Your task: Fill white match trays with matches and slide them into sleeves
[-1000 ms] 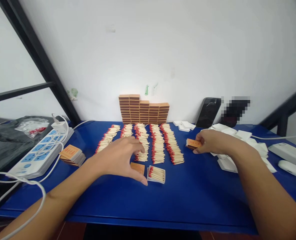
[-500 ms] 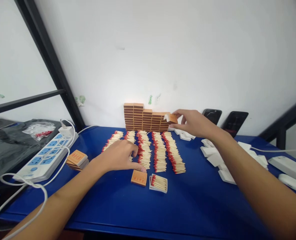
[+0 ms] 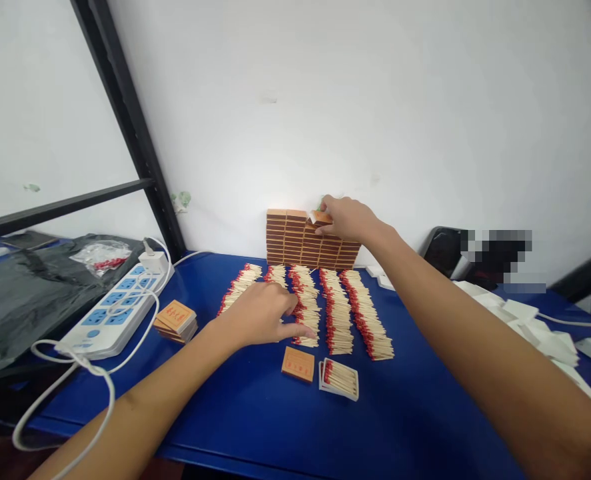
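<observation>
I have an orange matchbox [image 3: 321,218] pinched between the thumb and fingers [image 3: 326,229] of my right hand [image 3: 351,217]. It sits right at my fingertips, at the top of the matchbox stack [image 3: 312,247] by the wall [image 3: 375,120], just to the right of the tallest columns. Something white shows at its left end. I cannot tell whether its underside touches the stack.

My left hand [image 3: 258,312] is over the match rows [image 3: 336,317], its fingers open and loosely curled, the thumb parted from the forefinger. Just below that thumb, an orange cover [image 3: 298,365] lies flat on the blue worktop [image 3: 415,400], and beside it, to the right, is a white tray [image 3: 338,379] with red-tipped matches in it.

To the left of my left hand is a small pile of orange covers [image 3: 175,320], near the white power strip [image 3: 118,310] and its cable [image 3: 108,407]. Loose white trays [image 3: 525,320] lie on the far right, beyond my right forearm, with two dark phones [image 3: 442,250] leaning behind them, partly hidden.
</observation>
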Demonstrator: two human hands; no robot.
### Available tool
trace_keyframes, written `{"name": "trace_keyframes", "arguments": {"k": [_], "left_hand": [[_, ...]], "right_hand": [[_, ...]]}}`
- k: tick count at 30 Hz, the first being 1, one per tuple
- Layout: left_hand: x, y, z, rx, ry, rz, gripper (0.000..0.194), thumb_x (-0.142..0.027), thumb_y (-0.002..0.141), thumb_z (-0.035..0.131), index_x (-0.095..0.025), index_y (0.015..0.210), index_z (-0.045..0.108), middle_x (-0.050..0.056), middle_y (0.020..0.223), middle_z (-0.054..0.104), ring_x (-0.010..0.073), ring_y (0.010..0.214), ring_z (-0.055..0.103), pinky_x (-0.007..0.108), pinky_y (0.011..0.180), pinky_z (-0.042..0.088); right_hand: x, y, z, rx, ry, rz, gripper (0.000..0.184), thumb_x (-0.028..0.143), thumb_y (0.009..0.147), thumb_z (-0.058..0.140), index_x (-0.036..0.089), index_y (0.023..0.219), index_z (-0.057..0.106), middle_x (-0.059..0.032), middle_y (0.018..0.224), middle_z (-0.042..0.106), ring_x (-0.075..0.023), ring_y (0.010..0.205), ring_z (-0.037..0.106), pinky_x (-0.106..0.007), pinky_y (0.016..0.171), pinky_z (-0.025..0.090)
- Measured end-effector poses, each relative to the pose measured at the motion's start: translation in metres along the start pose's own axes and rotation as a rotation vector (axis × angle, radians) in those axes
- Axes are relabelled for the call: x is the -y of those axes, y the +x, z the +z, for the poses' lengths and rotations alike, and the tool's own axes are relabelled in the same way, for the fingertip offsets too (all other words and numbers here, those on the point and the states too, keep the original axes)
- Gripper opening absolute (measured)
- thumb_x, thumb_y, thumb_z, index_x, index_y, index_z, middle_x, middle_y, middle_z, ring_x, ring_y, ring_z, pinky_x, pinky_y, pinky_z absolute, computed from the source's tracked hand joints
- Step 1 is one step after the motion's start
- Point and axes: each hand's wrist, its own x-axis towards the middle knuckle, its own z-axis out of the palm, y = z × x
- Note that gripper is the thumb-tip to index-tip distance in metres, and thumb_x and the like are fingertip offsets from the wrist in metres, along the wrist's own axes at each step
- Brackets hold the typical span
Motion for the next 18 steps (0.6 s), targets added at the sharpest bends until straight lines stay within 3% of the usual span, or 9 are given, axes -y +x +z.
{"name": "trace_keyframes", "arguments": {"k": [7,12,18], "left_hand": [[-0.002,-0.001,0.0,0.014,0.043,0.001,0.065,-0.079,0.091,0.05,-0.017,0.079,0.067,0.009,0.077,0.07,0.0251,0.073,0.067,0.032,0.062,0.038],[-0.003,-0.001,-0.001,0.011,0.062,0.014,0.063,-0.077,0.092,0.051,-0.017,0.079,0.066,0.009,0.077,0.07,0.0245,0.073,0.067,0.032,0.061,0.038],[-0.001,-0.001,0.003,-0.003,0.056,0.025,0.065,-0.076,0.095,0.046,-0.016,0.082,0.067,0.01,0.078,0.07,0.0253,0.075,0.068,0.032,0.064,0.04]], "right_hand": [[-0.011,0.003,0.005,-0.03,-0.02,0.006,0.042,0.055,0.082,0.08,0.021,0.104,0.066,-0.0099,0.104,0.073,-0.0265,0.088,0.065,-0.031,0.06,0.035],[-0.001,-0.001,0.01,-0.12,-0.017,0.053,0.054,0.058,0.086,0.077,0.018,0.117,0.059,-0.0132,0.1,0.073,-0.028,0.084,0.064,-0.032,0.061,0.035],[0.006,-0.004,0.015,-0.162,0.034,0.067,0.044,0.053,0.094,0.069,0.02,0.119,0.055,-0.0131,0.1,0.073,-0.0297,0.085,0.063,-0.034,0.064,0.035]]}}
